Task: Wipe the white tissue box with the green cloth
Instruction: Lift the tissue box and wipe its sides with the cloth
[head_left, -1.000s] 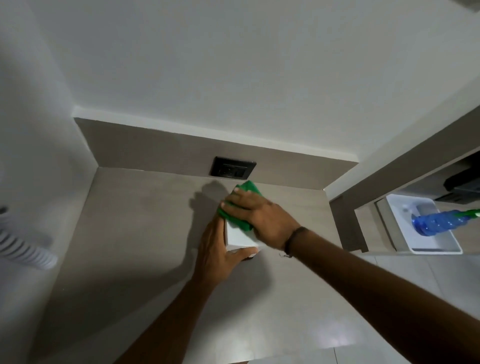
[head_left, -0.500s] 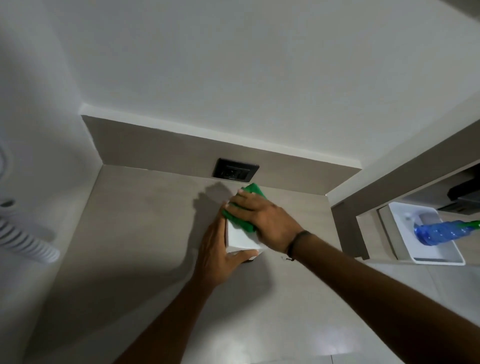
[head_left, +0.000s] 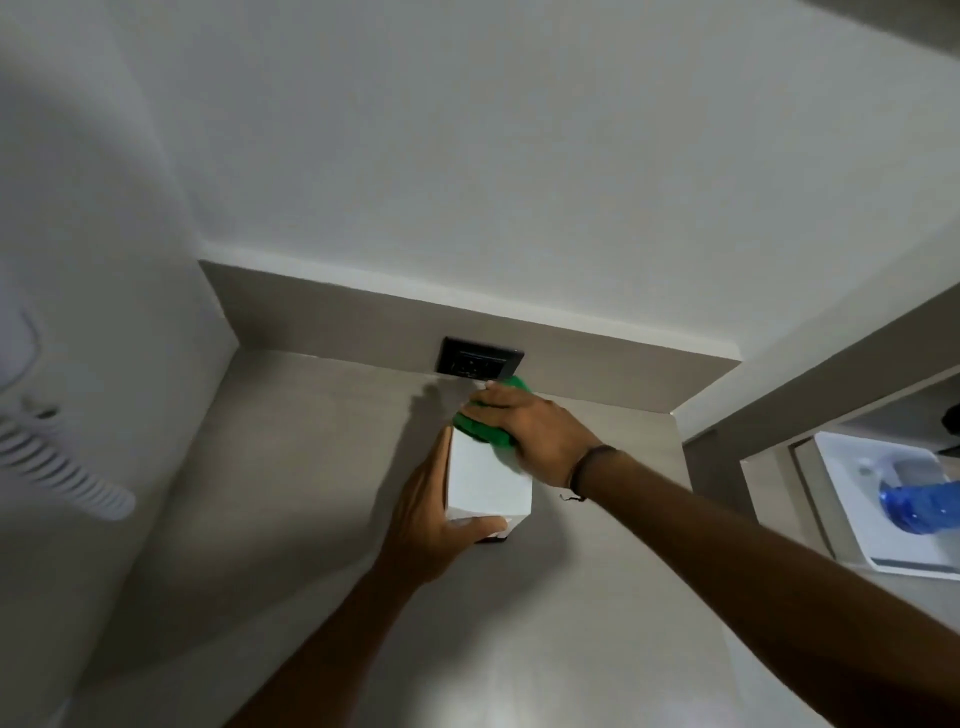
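Observation:
The white tissue box (head_left: 488, 483) stands on a grey counter (head_left: 291, 519), near the back wall. My left hand (head_left: 431, 519) grips its left side and near bottom edge, thumb across the front. My right hand (head_left: 530, 431) presses the green cloth (head_left: 480, 428) flat onto the far part of the box's top. Most of the cloth is hidden under my fingers; only its left and far edges show.
A black wall socket (head_left: 478, 358) sits in the grey backsplash just behind the box. A white coiled cord (head_left: 57, 467) hangs at the left wall. At the lower right, a white tray (head_left: 852, 509) holds a blue bottle (head_left: 919, 506).
My right hand and the cloth have slid a little toward the far end of the box's top, showing more white surface. My left hand keeps its grip.

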